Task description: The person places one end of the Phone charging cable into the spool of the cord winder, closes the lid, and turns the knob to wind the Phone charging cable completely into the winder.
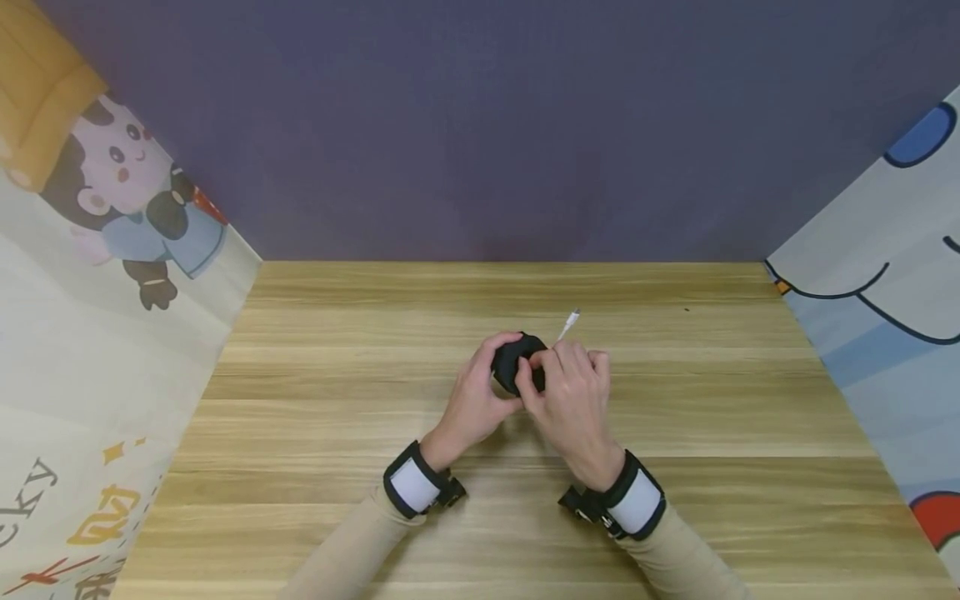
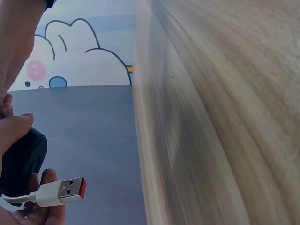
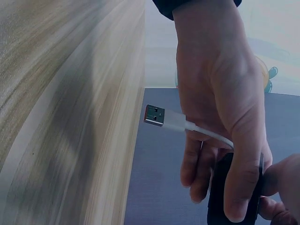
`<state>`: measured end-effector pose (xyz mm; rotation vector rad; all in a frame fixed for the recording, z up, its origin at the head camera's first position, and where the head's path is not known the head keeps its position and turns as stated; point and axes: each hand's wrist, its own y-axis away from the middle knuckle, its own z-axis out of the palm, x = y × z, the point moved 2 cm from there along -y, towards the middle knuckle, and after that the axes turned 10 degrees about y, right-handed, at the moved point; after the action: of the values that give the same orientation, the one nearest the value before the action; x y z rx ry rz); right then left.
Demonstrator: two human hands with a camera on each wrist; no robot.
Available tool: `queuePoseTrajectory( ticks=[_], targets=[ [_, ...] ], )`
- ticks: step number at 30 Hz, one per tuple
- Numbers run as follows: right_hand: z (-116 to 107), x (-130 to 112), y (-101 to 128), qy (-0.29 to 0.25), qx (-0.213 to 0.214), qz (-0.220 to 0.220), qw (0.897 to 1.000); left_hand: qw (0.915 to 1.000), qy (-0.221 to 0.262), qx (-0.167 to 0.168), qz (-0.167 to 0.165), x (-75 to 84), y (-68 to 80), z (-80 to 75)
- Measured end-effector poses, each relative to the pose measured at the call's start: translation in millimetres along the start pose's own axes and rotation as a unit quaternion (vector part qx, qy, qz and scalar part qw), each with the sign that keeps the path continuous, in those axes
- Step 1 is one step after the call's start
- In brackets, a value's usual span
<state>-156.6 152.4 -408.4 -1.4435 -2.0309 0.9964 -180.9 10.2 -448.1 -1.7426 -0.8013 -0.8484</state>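
Head view: a small black rounded object (image 1: 517,363) is held above the middle of the wooden table (image 1: 315,433), between both hands. A white cable ends in a USB plug (image 1: 573,317) with an orange-red tongue, which sticks out past the fingers toward the far edge of the table. The left hand (image 1: 474,400) is curled round the black object from the left side, and the right hand (image 1: 570,398) is closed on it from the right, thumb and fingers pinching its near face. In the left wrist view the plug (image 2: 70,189) is seen free in the air, touching nothing, with the cable running back behind the black object (image 2: 21,164). In the right wrist view the cable (image 3: 206,133) is seen passing under the fingers and down to the black object (image 3: 234,197).

The step in hand is judged to be the handling of the cable at the black object; whether it is being wound on or drawn out cannot be told. A steady hold by one hand is called for next, while the cable is guided by the other.

A purple backdrop (image 1: 487,125) is seen behind, with cartoon-printed sheets at both sides.
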Motion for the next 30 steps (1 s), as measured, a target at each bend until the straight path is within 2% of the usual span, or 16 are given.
queuePoseTrajectory(
  ticks=[9, 16, 20, 26, 30],
  targets=[
    [0.1, 1.2, -0.6, -0.016, -0.002, 0.003, 1.000, 0.9980, 0.057, -0.015, -0.023, -0.2, -1.3, -2.0],
    [-0.7, 11.3, -3.6, -0.061, -0.009, -0.029, 0.998, 0.9954, 0.084, -0.034, -0.031, 0.4, -1.4, -5.3],
    [-2.4, 20.1, -4.5, -0.088, -0.018, -0.062, 0.994, 0.9948, 0.087, -0.047, -0.026, 1.6, -1.4, -6.6],
    [-6.7, 30.8, -5.5, -0.111, -0.074, -0.138, 0.981, 0.9933, 0.089, -0.063, -0.040, 1.7, -0.9, -9.4],
    [-10.7, 35.1, -8.0, -0.102, -0.108, -0.184, 0.972, 0.9932, 0.078, -0.071, -0.047, 1.0, -1.9, -11.3]
  ],
)
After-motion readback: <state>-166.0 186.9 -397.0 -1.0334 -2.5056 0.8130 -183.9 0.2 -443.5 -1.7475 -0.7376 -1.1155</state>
